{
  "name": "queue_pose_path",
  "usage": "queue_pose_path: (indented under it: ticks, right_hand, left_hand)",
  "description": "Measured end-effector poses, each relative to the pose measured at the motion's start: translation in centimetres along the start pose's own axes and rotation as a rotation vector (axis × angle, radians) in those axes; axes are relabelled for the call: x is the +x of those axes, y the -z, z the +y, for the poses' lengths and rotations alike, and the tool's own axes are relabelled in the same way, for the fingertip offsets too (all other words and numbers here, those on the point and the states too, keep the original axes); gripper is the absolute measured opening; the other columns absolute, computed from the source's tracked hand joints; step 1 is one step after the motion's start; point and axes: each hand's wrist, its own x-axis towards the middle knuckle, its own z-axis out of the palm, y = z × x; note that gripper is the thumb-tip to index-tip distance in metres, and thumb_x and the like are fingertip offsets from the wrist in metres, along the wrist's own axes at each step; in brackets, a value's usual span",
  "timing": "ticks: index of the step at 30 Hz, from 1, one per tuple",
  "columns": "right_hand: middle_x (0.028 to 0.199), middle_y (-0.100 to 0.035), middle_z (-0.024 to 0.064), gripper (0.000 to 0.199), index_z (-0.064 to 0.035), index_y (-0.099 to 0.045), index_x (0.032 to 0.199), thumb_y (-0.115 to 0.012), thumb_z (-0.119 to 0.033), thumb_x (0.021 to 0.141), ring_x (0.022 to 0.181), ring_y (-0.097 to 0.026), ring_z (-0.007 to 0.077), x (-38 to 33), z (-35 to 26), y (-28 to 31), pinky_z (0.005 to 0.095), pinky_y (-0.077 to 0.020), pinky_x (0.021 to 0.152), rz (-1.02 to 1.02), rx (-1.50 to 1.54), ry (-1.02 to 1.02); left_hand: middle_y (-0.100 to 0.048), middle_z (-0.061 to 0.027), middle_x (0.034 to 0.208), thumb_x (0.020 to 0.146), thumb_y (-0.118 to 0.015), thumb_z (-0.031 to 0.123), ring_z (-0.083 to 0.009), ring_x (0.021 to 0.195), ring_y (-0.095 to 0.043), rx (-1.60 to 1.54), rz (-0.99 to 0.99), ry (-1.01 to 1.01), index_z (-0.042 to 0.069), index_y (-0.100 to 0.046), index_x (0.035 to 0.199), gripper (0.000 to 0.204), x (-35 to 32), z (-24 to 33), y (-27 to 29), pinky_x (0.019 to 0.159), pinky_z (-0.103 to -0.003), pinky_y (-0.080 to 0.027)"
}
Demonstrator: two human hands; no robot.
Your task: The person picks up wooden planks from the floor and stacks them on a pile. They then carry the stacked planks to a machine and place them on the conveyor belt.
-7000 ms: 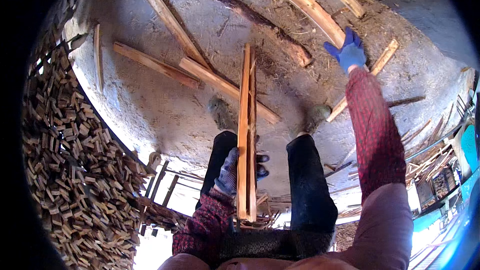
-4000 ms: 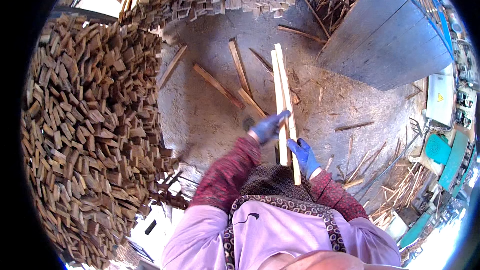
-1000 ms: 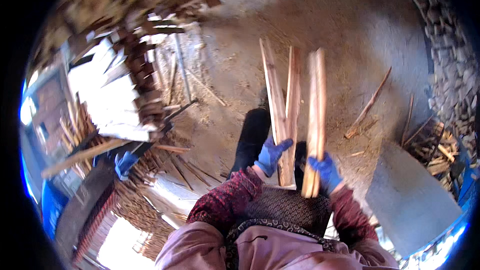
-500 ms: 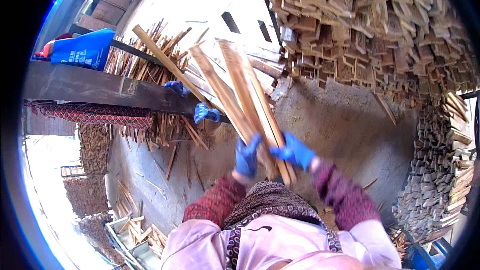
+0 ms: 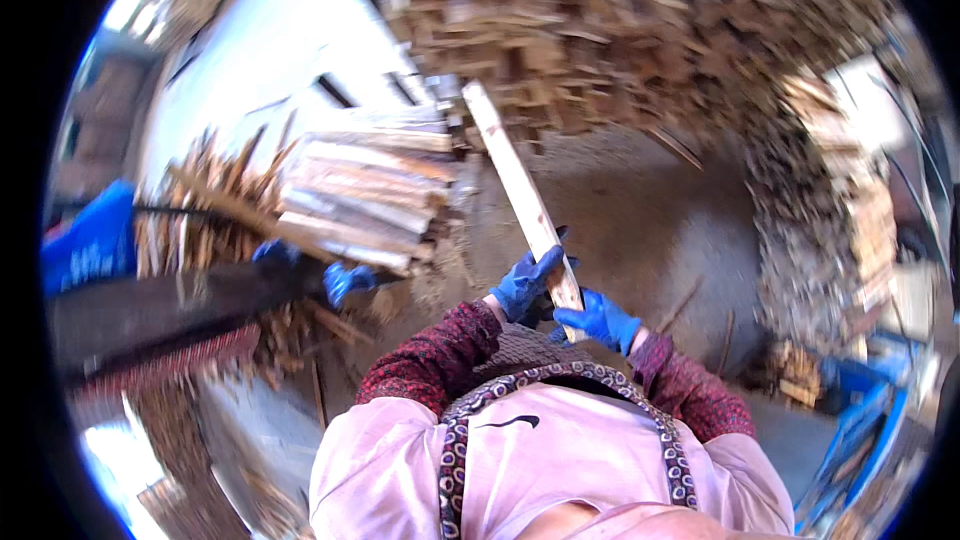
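Observation:
One long, pale wooden board (image 5: 515,185) slants up and away from my waist, its far end tipped leftward. My left hand (image 5: 527,285), in a blue glove, is closed around the board a little above its near end. Lower down, my right hand (image 5: 602,320), gloved the same way, grips the board's near end from the right side. The undersides of both hands are partly hidden by the board and by blur.
Left of me a dark beam (image 5: 200,305) bears a blue bag (image 5: 95,240) and blue gloves (image 5: 348,282) at its end. Beyond lies a stack of boards (image 5: 365,190). Cut wood is piled high along the far wall (image 5: 620,30); a blue metal frame (image 5: 870,410) stands at right.
Several boards showed at my hands before; now a single board shows there. My view has turned right, so the beam and stack sit further left. My left hand has moved onto the board.

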Motion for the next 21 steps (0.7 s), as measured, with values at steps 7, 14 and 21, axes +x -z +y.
queue_pose_path:
  ticks: [7,14,21]
  right_hand:
    - [0.106,-0.07,0.027,0.06,-0.0047,-0.059,0.133,-0.073,-0.042,0.089,0.096,-0.07,0.0399,-19.2,11.2,-0.5,0.0476,-0.0552,0.082,0.853,-0.45,0.006]
    - [0.118,-0.07,0.0205,0.063,-0.0022,-0.056,0.138,-0.074,-0.042,0.091,0.108,-0.068,0.0346,-32.5,25.2,-8.4,0.0433,-0.0543,0.091,1.327,-0.088,0.134]
    - [0.097,-0.068,0.0036,0.047,-0.0016,-0.062,0.128,-0.076,-0.031,0.093,0.081,-0.063,0.0097,-47.1,39.5,-18.5,0.0252,-0.0533,0.068,1.178,0.884,0.438]
  left_hand:
    - [-0.071,-0.0056,0.102,0.096,-0.073,0.03,-0.0202,0.09,-0.07,0.224,-0.175,0.288,0.011,-0.056,0.125,0.039,7.2,-6.9,-16.2,0.076,-0.037,-0.062]
    - [-0.068,-0.0138,0.115,0.095,-0.072,0.022,-0.0272,0.096,-0.072,0.418,-0.576,0.572,0.004,-0.038,0.149,0.066,-0.1,-20.2,-34.1,0.084,-0.046,-0.062]
    - [-0.066,-0.0203,0.126,0.098,-0.067,0.026,-0.0324,0.102,-0.07,0.497,-1.23,0.806,0.0,-0.035,0.151,0.067,-15.7,-36.3,-51.6,0.092,-0.044,-0.058]
